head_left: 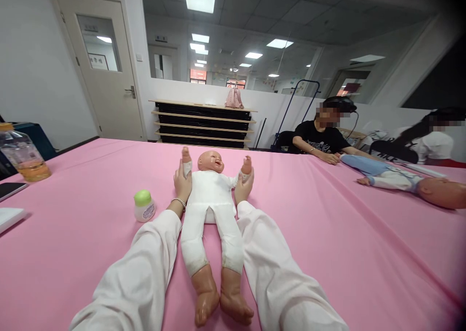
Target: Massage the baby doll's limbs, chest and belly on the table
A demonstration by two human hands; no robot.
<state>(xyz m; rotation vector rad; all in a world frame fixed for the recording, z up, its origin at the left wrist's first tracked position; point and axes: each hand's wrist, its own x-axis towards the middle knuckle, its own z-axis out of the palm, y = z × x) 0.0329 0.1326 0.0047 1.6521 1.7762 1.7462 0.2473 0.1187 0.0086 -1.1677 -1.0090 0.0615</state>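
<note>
A baby doll (pixel 210 189) with a white cloth body lies on its back on the pink-covered table, feet toward me and head away. My left hand (pixel 182 183) is closed around the doll's arm on the left, just below its raised hand. On the other side, my right hand (pixel 244 185) grips the doll's other arm near the wrist. Both doll hands stick up above my fingers. A small cream jar (pixel 144 206) with a green lid stands left of my left forearm, apart from it.
At the far left are a bottle (pixel 31 158) of amber liquid, a dark phone (pixel 11 190) and a white object (pixel 10 218). Across the table on the right, a person (pixel 322 132) touches another doll (pixel 395 178) in blue and white. Another person (pixel 437 141) sits beyond.
</note>
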